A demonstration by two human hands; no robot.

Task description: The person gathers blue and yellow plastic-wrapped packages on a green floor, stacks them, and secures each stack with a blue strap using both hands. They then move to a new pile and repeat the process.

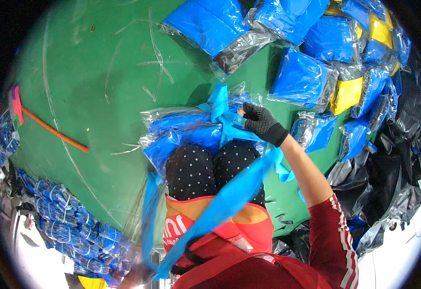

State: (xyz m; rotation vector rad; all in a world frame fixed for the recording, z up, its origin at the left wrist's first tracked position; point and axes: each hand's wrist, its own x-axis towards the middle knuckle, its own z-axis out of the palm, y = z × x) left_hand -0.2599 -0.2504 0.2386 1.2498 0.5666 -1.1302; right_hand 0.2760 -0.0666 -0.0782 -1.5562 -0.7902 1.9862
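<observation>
Blue strip pinched mid-frame in the grip of a gloved right hand, packets at the knees are seemingly being bound, the next move likely wanting a taut pull, the left hand, lower left, too blurred to tell its grip.

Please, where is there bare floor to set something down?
The widest free patch is the green floor between the broom and the blue bundle at the knees. It is crowded at upper right, with bagged packets, and at lower left, with tied stacks.
</observation>
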